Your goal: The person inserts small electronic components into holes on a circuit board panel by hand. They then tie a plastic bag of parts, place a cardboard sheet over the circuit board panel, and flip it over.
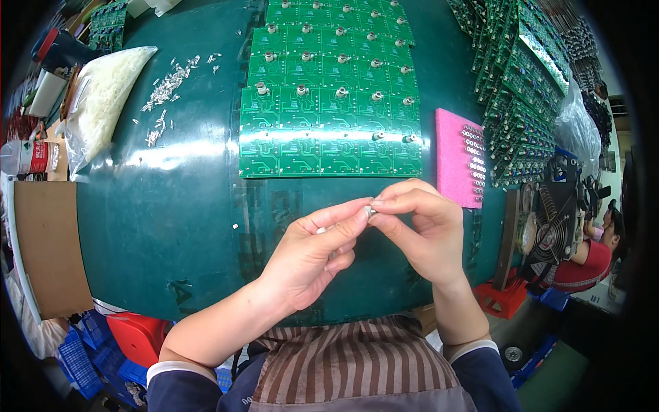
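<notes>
- A green worktable (165, 226) is filling the middle, catching a white glare (180, 152) on its left half.
- A red stool (136, 336) is standing below the table's lower left edge, with blue crates (82, 357) sitting further left.
- Another red stool (499, 299) is standing by the table's lower right edge.
- A black fan (550, 235) is facing out right of the table.
- Green floor (564, 378) is showing beyond the table's lower right.

The green worktop (158, 240) is carrying green circuit boards (326, 120) at its middle, with 1 pink foam block (453, 161) lying just right of them and overlapping boards (518, 103) sitting beyond. On the left, small pale parts (167, 88) are lying scattered near 1 bulging bag (106, 103).
</notes>
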Demonstrator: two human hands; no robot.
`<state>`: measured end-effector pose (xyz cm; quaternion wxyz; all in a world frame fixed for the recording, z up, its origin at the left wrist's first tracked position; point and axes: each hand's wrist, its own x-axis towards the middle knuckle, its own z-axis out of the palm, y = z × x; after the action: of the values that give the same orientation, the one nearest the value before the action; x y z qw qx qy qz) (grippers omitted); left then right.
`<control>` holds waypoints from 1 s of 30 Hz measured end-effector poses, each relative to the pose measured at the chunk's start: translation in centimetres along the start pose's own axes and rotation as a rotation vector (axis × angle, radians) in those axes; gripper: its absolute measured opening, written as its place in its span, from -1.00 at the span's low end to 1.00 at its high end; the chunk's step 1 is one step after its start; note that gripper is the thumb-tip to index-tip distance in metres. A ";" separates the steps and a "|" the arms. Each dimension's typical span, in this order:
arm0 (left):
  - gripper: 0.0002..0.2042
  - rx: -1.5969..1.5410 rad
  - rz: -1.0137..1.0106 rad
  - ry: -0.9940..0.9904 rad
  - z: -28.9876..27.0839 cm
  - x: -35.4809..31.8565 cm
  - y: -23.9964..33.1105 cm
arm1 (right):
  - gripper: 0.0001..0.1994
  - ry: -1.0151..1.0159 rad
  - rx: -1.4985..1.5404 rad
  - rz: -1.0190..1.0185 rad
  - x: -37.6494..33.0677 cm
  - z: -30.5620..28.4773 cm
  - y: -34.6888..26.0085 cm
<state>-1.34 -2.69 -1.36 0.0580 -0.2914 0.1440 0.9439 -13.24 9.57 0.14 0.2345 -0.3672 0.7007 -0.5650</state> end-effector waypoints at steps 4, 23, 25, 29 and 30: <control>-0.62 -0.031 -0.009 -0.009 -0.2 0.0 0.2 | -0.89 -0.059 0.028 0.027 1.2 -0.1 0.1; -0.74 0.083 0.093 0.075 0.0 -0.3 -0.6 | -0.91 0.000 -0.565 -0.055 8.7 1.6 0.5; -0.75 0.079 0.088 0.075 -0.1 -0.3 -0.7 | -0.91 -0.003 -0.576 -0.052 8.7 1.6 0.5; -0.75 0.044 0.074 0.123 0.0 -0.1 -0.7 | -0.92 0.007 -0.586 -0.049 8.6 1.6 0.5; -0.75 0.043 0.072 0.123 0.0 -0.1 -0.8 | -0.92 0.010 -0.601 -0.086 8.7 1.6 0.6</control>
<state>-1.09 -1.97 -1.51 0.0214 -0.3421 0.1779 0.9224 -17.55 1.85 -0.06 0.0880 -0.4466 0.8214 -0.3437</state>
